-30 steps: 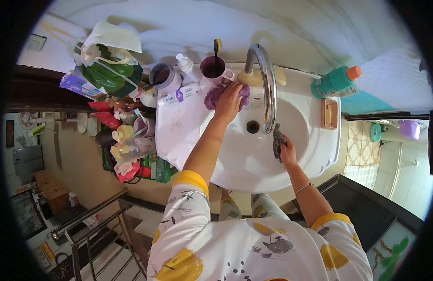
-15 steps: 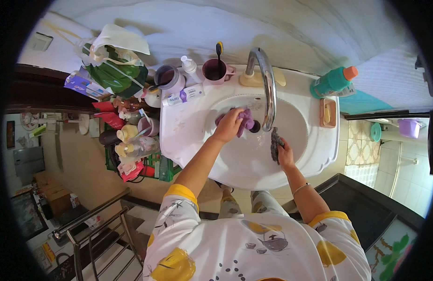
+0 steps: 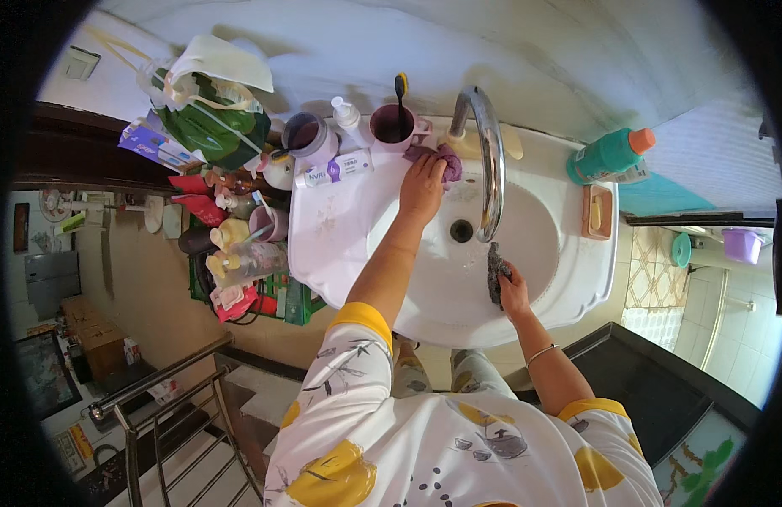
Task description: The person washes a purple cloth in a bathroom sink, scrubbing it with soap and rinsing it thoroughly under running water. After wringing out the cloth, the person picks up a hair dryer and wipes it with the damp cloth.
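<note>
Counts first: I see one sink [image 3: 568, 287], one tap [image 3: 490, 144], one drain [image 3: 461, 230], two cloths, two mugs, one tube, one pump bottle, one green bottle, one soap dish. Purple cloth [image 3: 446, 160] lies on the sink rim just left of the tap base, behind the drain; left hand [image 3: 422, 188] is pressed on it, fingers spread flat over its near edge, more pushing down than clenched, part of the cloth showing past the fingertips. Dark cloth [image 3: 495, 272] sits inside the bowl, right of the drain and below the tap spout; right hand [image 3: 515, 291] is curled around its lower end, gripping it, cloth sticking up out of the fist. Hands are well apart, drain between them. Maroon mug [image 3: 392, 125] with a toothbrush stands left of the tap, touching distance from the purple cloth; second mug [image 3: 306, 135] further left, pump bottle [image 3: 348, 118] between them, tube [image 3: 333, 169] lying in front. Green bottle [image 3: 609, 155] and soap dish [image 3: 598, 211] on the rim right of the tap.
</note>
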`<action>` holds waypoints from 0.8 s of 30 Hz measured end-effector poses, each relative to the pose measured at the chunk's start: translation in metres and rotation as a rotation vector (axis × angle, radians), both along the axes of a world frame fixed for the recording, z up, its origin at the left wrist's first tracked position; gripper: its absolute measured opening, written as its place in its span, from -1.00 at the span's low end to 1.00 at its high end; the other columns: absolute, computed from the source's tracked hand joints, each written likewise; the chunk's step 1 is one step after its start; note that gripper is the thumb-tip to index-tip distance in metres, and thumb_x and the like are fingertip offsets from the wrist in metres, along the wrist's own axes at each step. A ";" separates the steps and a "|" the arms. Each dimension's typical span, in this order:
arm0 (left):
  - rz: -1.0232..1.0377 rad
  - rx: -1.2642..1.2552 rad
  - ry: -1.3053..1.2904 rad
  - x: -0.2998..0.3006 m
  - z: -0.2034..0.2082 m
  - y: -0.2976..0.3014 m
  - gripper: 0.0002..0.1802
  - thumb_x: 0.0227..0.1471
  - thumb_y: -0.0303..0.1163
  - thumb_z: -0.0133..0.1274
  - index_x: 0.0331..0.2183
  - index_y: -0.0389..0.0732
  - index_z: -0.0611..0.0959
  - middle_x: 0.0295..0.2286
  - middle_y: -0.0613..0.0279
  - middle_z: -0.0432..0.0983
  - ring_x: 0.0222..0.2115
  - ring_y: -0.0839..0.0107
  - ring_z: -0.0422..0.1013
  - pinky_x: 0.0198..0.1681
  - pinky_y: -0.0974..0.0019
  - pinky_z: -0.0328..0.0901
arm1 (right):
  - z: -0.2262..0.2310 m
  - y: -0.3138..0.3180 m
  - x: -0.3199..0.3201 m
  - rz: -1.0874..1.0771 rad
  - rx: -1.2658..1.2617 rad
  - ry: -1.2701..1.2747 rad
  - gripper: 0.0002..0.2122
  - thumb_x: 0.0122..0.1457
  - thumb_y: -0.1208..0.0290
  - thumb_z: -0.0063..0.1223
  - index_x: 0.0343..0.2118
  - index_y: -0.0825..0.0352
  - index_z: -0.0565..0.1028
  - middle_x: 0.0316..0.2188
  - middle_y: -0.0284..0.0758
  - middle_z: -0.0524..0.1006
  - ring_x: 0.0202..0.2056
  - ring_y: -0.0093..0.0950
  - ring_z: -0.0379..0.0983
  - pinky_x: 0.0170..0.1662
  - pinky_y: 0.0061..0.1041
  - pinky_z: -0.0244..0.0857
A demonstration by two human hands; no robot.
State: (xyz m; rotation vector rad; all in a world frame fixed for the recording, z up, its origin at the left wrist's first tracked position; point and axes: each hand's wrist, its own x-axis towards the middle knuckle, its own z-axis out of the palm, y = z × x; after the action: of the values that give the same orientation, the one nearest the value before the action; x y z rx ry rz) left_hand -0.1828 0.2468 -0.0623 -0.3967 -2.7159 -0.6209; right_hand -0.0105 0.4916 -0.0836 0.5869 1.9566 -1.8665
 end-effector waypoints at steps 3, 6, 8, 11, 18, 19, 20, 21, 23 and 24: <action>-0.019 -0.027 0.002 0.020 -0.015 -0.035 -0.66 -0.10 -0.50 -0.08 -0.18 -0.22 0.44 -0.11 0.04 0.38 -0.04 0.10 0.27 0.05 0.18 0.16 | -0.017 0.007 0.008 0.029 0.047 0.048 -0.65 0.12 0.61 -0.21 0.00 0.42 0.31 -0.34 -0.35 0.46 -0.35 -0.59 0.34 -0.26 -0.62 0.25; 0.042 -0.088 -0.001 0.060 -0.011 -0.082 -0.67 -0.09 -0.51 -0.11 -0.18 -0.22 0.44 -0.12 0.04 0.38 -0.05 0.10 0.28 0.04 0.17 0.17 | 0.000 0.001 0.004 0.110 0.118 0.003 -0.65 0.10 0.60 -0.20 -0.01 0.45 0.33 -0.29 -0.31 0.47 -0.27 -0.58 0.35 -0.16 -0.61 0.24; 0.156 -0.026 -0.101 0.083 0.005 -0.092 -0.66 -0.10 -0.53 -0.10 -0.17 -0.26 0.42 -0.13 -0.02 0.38 -0.06 0.06 0.28 0.04 0.15 0.17 | 0.023 -0.008 -0.001 0.162 0.188 0.036 -0.65 0.09 0.59 -0.18 -0.02 0.47 0.33 -0.28 -0.29 0.47 -0.27 -0.57 0.35 -0.15 -0.59 0.24; 0.284 0.113 -0.150 0.118 0.023 -0.098 -0.62 -0.12 -0.58 -0.08 -0.15 -0.32 0.40 -0.15 -0.08 0.38 -0.06 0.02 0.27 0.02 0.13 0.18 | 0.013 -0.014 -0.008 0.122 0.044 -0.021 -0.67 0.12 0.53 -0.19 -0.02 0.40 0.35 -0.27 -0.28 0.48 -0.30 -0.56 0.38 -0.18 -0.55 0.27; 0.292 0.057 -0.254 0.260 0.016 -0.134 -0.49 -0.19 -0.60 -0.08 -0.08 -0.32 0.35 -0.07 -0.16 0.30 0.00 -0.09 0.20 0.09 0.08 0.09 | 0.022 -0.056 -0.023 -0.151 -0.519 -0.311 -0.78 0.19 0.38 -0.16 -0.17 0.34 0.41 -0.41 -0.35 0.47 -0.41 -0.53 0.41 -0.37 -0.50 0.32; 0.308 0.115 -0.313 0.271 0.023 -0.119 -0.48 -0.20 -0.60 -0.06 -0.08 -0.33 0.35 -0.05 -0.14 0.28 0.02 -0.09 0.17 0.11 0.06 0.06 | 0.021 -0.056 -0.023 -0.149 -0.541 -0.319 -0.79 0.19 0.38 -0.17 -0.17 0.34 0.40 -0.38 -0.34 0.48 -0.39 -0.51 0.42 -0.35 -0.49 0.33; 0.256 0.134 -0.340 0.277 0.025 -0.103 -0.48 -0.21 -0.60 -0.05 -0.08 -0.33 0.35 -0.04 -0.13 0.27 0.03 -0.08 0.16 0.11 0.06 0.05 | 0.022 -0.059 -0.027 -0.136 -0.565 -0.321 -0.79 0.19 0.37 -0.18 -0.18 0.33 0.39 -0.35 -0.32 0.48 -0.37 -0.50 0.44 -0.32 -0.48 0.34; 0.202 0.153 -0.367 0.282 0.026 -0.085 -0.47 -0.22 -0.60 -0.04 -0.08 -0.32 0.35 -0.03 -0.11 0.26 0.04 -0.07 0.15 0.12 0.05 0.04 | 0.023 -0.058 -0.030 -0.126 -0.589 -0.322 -0.80 0.19 0.37 -0.18 -0.19 0.33 0.38 -0.32 -0.31 0.48 -0.35 -0.48 0.45 -0.30 -0.48 0.36; 0.111 0.137 -0.385 0.289 0.023 -0.040 -0.46 -0.26 -0.57 0.00 -0.10 -0.30 0.37 -0.03 -0.09 0.27 0.04 -0.04 0.16 0.12 0.05 0.04 | 0.029 -0.052 -0.039 -0.084 -0.456 -0.297 -0.80 0.19 0.37 -0.16 -0.18 0.32 0.38 -0.34 -0.31 0.48 -0.36 -0.48 0.45 -0.31 -0.47 0.36; 0.073 0.106 -0.379 0.293 0.020 -0.014 -0.46 -0.28 -0.54 0.04 -0.11 -0.28 0.39 -0.04 -0.07 0.28 0.03 -0.02 0.18 0.11 0.04 0.04 | 0.029 -0.047 -0.043 -0.066 -0.385 -0.285 -0.80 0.18 0.37 -0.16 -0.17 0.32 0.38 -0.34 -0.31 0.48 -0.37 -0.48 0.45 -0.32 -0.47 0.36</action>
State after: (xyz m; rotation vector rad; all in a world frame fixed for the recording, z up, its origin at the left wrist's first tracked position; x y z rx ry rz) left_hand 0.1105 0.2333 -0.0421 -0.1639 -3.0165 -0.8942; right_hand -0.0535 0.4448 -0.0544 0.7521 1.3702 -2.0005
